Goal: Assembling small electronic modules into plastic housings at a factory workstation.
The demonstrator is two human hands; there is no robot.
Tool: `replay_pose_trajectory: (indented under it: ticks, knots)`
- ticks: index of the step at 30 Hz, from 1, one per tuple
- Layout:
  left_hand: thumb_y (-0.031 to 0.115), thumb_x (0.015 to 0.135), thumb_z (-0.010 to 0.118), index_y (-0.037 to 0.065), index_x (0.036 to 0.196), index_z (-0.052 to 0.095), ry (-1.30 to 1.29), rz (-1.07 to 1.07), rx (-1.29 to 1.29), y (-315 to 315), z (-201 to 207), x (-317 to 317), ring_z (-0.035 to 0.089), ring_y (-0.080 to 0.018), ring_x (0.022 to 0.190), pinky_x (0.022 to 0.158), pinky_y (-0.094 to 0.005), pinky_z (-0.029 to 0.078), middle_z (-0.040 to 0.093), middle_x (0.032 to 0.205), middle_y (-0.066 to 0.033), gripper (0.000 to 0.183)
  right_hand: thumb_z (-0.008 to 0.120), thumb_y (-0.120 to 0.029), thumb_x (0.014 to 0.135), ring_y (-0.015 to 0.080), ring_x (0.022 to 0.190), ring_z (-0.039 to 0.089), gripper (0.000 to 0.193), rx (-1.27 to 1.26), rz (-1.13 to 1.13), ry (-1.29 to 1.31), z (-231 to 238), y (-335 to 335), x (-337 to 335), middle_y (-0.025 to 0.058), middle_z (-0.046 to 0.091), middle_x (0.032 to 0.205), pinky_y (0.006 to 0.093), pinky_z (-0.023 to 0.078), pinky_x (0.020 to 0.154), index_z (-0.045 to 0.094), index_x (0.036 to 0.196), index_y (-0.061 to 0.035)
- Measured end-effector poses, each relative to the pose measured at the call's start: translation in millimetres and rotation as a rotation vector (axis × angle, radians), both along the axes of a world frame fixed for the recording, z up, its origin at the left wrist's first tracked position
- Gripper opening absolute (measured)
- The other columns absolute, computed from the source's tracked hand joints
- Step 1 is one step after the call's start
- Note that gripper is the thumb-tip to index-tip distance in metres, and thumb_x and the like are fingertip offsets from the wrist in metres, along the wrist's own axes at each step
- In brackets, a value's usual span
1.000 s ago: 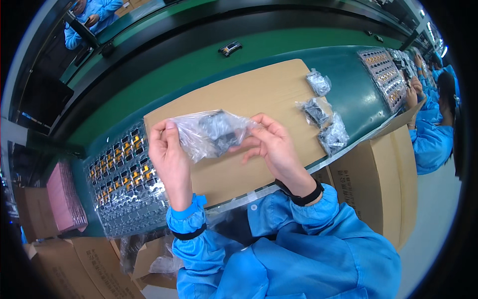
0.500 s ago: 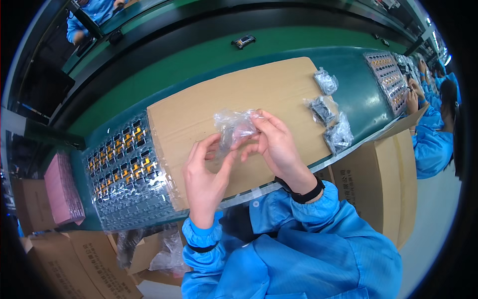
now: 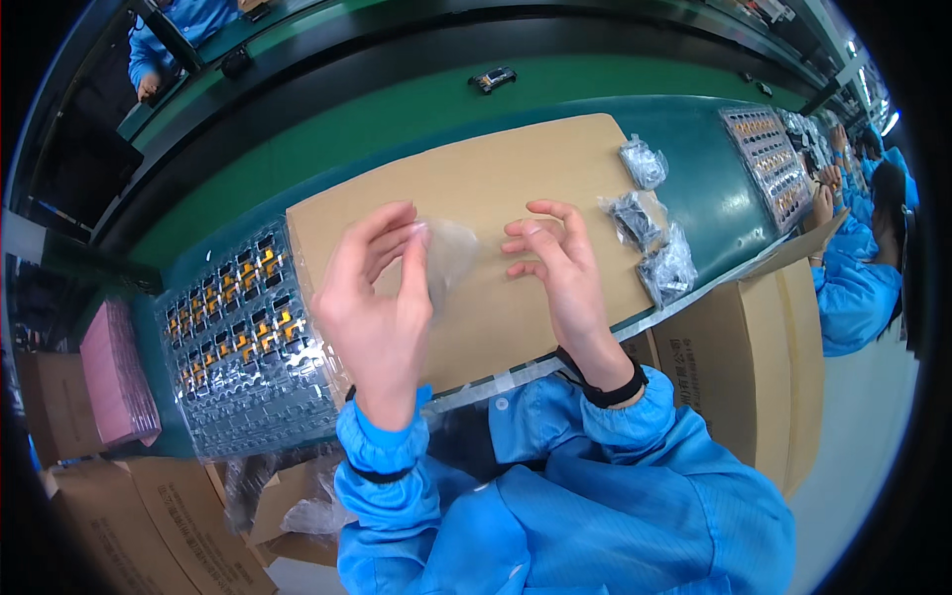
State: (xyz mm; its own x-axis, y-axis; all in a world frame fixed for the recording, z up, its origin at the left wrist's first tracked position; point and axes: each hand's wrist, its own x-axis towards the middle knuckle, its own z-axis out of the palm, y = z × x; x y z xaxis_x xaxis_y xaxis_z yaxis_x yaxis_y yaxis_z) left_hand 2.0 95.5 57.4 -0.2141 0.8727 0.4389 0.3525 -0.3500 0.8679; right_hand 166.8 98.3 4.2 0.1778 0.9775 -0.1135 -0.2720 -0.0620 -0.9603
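Above a flat cardboard sheet (image 3: 526, 149), my left hand (image 3: 372, 297) pinches a clear plastic bag (image 3: 453, 260) between thumb and forefinger. The bag hangs to the right of those fingertips, blurred, and looks thin and flattened. My right hand (image 3: 563, 273) is apart from it, fingers loosely curled and spread, holding nothing. Along the sheet's right edge lie three small parts wrapped in clear plastic: a far bundle (image 3: 645, 164), a middle bundle with a dark part (image 3: 633, 220) and a near bundle (image 3: 668, 270).
Left of the sheet stands a clear blister tray (image 3: 238, 312) of black and yellow parts, beside a pink stack (image 3: 117, 382). A small dark car-shaped thing (image 3: 493, 79) sits on the green strip beyond. Cardboard boxes (image 3: 729, 367) flank me. A co-worker's blue sleeve (image 3: 858, 297) is at right.
My hands have moved apart: the left went leftward with the bag, the right let go of it and shifted right. The crumpled bag now looks flatter.
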Motion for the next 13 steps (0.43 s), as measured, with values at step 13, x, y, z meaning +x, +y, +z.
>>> replay_pose_trajectory:
  ticks: [13]
  knots:
    - [0.020, 0.090, 0.069, 0.004, 0.132, 0.049, 0.217, 0.351, -0.259, -20, -21, -32, 0.055, -0.0299, 0.123, 0.103, -0.0386, 0.042, 0.055, 0.132, -0.0200, 0.049, 0.066, -0.013, 0.088, 0.0233, 0.103, 0.058, 0.040, 0.145, 0.190, -0.478, -1, -8, -27, 0.0126, 0.057, 0.120, 0.0338, 0.049, 0.084, 0.049, 0.122, -0.0035]
